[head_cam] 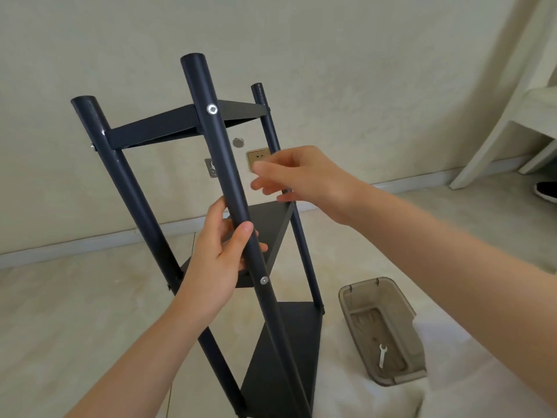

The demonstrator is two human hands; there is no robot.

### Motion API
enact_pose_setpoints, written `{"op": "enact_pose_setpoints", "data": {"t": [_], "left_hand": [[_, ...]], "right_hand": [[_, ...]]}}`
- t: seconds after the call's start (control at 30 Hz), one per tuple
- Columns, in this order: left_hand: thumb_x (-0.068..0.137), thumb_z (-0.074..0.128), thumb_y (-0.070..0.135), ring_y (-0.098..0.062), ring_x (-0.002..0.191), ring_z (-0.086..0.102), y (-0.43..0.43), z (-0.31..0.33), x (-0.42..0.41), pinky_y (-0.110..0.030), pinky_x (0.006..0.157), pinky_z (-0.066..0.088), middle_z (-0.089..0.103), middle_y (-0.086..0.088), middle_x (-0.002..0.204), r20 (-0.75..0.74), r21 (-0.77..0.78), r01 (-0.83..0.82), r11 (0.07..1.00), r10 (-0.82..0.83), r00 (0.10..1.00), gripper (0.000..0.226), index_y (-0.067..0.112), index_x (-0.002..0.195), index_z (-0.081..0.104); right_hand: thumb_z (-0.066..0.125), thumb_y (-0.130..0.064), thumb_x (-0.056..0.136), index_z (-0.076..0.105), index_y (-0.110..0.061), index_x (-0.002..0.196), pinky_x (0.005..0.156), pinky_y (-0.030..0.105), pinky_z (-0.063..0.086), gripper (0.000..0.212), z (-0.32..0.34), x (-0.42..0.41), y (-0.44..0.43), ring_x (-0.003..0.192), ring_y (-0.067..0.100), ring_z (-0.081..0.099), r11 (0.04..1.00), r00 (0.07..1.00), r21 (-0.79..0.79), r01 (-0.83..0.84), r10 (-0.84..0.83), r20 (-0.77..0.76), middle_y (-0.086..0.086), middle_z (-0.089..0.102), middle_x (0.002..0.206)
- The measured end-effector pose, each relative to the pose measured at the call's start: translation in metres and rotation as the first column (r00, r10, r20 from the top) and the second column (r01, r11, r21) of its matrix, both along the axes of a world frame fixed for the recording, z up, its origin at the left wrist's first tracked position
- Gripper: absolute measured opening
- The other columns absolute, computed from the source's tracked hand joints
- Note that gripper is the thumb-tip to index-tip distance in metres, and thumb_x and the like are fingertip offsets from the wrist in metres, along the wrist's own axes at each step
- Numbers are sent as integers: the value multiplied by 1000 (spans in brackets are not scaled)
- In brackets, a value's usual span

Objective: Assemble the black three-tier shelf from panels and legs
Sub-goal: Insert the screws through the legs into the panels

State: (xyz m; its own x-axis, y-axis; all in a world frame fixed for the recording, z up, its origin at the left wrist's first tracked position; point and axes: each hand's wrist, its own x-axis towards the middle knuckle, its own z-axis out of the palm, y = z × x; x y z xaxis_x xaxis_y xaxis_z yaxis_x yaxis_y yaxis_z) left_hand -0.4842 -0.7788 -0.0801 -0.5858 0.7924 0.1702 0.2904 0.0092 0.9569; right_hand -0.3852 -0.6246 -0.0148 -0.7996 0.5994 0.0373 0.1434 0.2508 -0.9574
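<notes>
The left thumb lies across the front of the near leg, and the other fingers curl round behind it, so the left hand grasps that round tube just above a silver bolt head. The fingers of the right hand are loose and spread, blurred, holding nothing. They sit in front of the far leg, hiding a stretch of it, and whether they touch it cannot be told.

The black shelf stands upright on the pale floor, close in front of the person, between the two forearms. It has three smooth, matt tubular legs and three flat triangular panels. The left hand covers a corner of the middle panel, and the bottom panel sits low by the floor.

To the right of the shelf's foot lies a translucent brownish plastic tray — rounded corners, ribbed base — with a small flat metal wrench inside. Behind, on the cream textured wall, a gold socket plate shows between the legs. White furniture stands at the right edge.
</notes>
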Motion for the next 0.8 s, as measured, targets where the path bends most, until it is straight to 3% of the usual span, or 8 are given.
{"op": "enact_pose_setpoints", "data": {"t": [0.13, 0.2, 0.4, 0.47, 0.57, 0.67, 0.73, 0.8], "left_hand": [[102, 47, 33, -13, 90, 74, 1, -2, -3, -20, 66, 59, 68, 9, 92, 6, -1, -13, 1000, 13, 1000, 43, 41, 143, 38], [102, 43, 37, -15, 87, 74, 1, -2, -2, -20, 66, 59, 66, 7, 87, -18, 7, -13, 1000, 14, 1000, 44, 37, 146, 37], [102, 41, 40, -15, 84, 73, 2, -2, 2, -21, 67, 59, 64, 7, 85, -77, 10, -12, 1000, 13, 997, 45, 40, 146, 35], [98, 41, 46, -15, 85, 73, 4, -1, 3, -22, 69, 60, 64, 10, 85, -88, -6, -3, 1000, 3, 996, 51, 39, 148, 35], [97, 41, 47, -15, 86, 74, 6, 1, 5, -22, 68, 60, 65, 14, 85, -106, -23, 4, 1000, -6, 994, 52, 38, 148, 35], [105, 41, 38, -16, 85, 74, 8, -1, 7, -24, 69, 61, 66, 12, 85, -113, -20, 7, 1000, -9, 994, 39, 40, 144, 39], [106, 41, 36, -17, 85, 73, 8, -2, 9, -24, 69, 61, 66, 11, 85, -134, -18, -1, 1000, -1, 991, 32, 44, 137, 41], [107, 41, 36, -16, 85, 74, 8, -2, 8, -24, 68, 61, 67, 11, 86, -150, -21, -15, 1000, 12, 989, 27, 48, 131, 43]], "right_hand": [[70, -25, 91, 68, -13, 109, 79, 31, 60, 22, -44, 24, 39, 91, 18, 73, 943, 964, -317, 103, -16, 264, 1, 77, 96], [66, -17, 94, 68, -8, 104, 81, 35, 60, 13, -79, 33, 54, 90, 23, 71, 916, 923, -357, 184, -36, 384, 8, 76, 101], [68, -15, 93, 63, -2, 98, 70, 31, 55, 15, -197, 63, 57, 75, 22, 62, 918, 717, -215, 332, -98, 690, 13, 68, 97], [63, -15, 95, 60, -3, 96, 67, 30, 50, 13, -226, 73, 47, 69, 20, 54, 947, 630, -133, 292, -85, 772, 12, 61, 89], [51, -25, 102, 56, -2, 122, 68, 26, 44, 31, -261, 86, 30, 77, 22, 46, 984, 532, -17, 175, -80, 843, 5, 52, 85], [53, -24, 102, 46, 4, 136, 76, 28, 41, 44, -295, 94, 17, 69, 19, 46, 984, 473, -53, 171, -35, 880, 8, 49, 91], [55, -19, 101, 41, 6, 140, 82, 28, 45, 48, -310, 95, 10, 89, 23, 58, 980, 463, -87, 180, -6, 886, 13, 56, 107], [54, -16, 101, 42, 4, 138, 90, 29, 47, 44, -319, 94, 4, 118, 29, 57, 985, 448, -78, 156, 0, 894, 16, 54, 131]]}}
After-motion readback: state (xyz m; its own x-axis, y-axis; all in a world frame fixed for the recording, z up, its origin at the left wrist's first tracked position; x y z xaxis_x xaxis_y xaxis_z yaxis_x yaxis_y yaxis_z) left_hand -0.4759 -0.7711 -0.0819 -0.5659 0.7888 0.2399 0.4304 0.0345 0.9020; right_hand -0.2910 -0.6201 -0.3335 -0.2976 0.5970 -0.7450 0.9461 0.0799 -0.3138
